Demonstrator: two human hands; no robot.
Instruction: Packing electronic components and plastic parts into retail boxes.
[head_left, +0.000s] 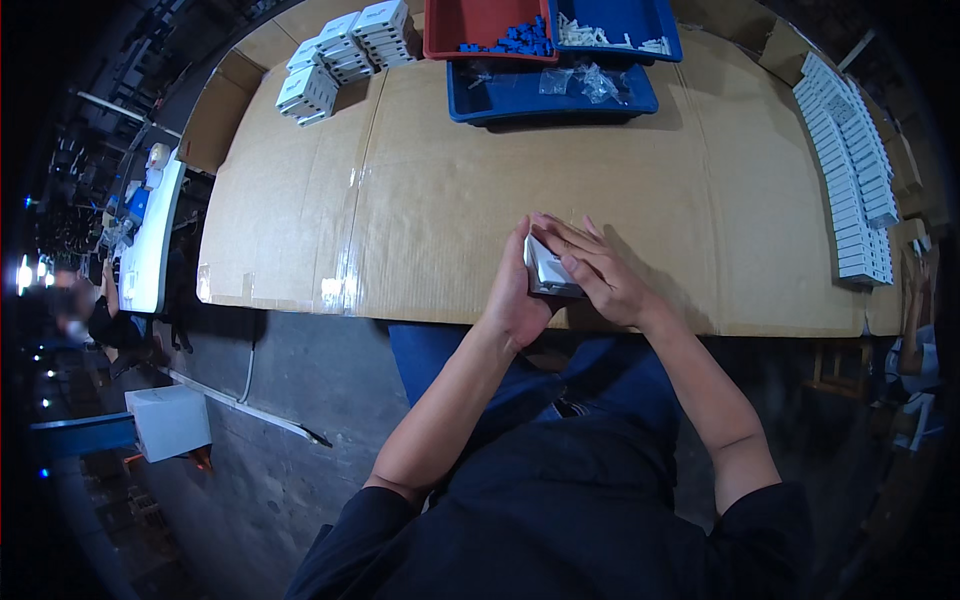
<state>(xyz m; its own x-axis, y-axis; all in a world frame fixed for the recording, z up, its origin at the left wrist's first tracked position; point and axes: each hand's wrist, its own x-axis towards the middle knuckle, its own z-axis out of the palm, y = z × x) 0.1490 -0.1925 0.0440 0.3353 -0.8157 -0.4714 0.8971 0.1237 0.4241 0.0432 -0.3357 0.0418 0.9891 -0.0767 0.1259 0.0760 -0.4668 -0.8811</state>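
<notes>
Near the front edge of the cardboard-covered table, a small white box-shaped plastic piece (546,273) is between my two hands. My left hand (516,298) grips it from the left side, with the palm along its edge. Across its top and right side lies my right hand (612,281), thumb and fingers pressed on the piece. Those fingers hide much of its upper face. It looks similar in colour and shape to the white pieces (308,93) stacked at the far left of the table.
At the far side stand a red tray (440,48) with blue plastic parts (525,40), a blue tray (672,40) with white parts, and another blue tray (480,112) with clear plastic bags (597,84). White pieces (845,175) stand in long rows at right. A person (115,320) sits at left.
</notes>
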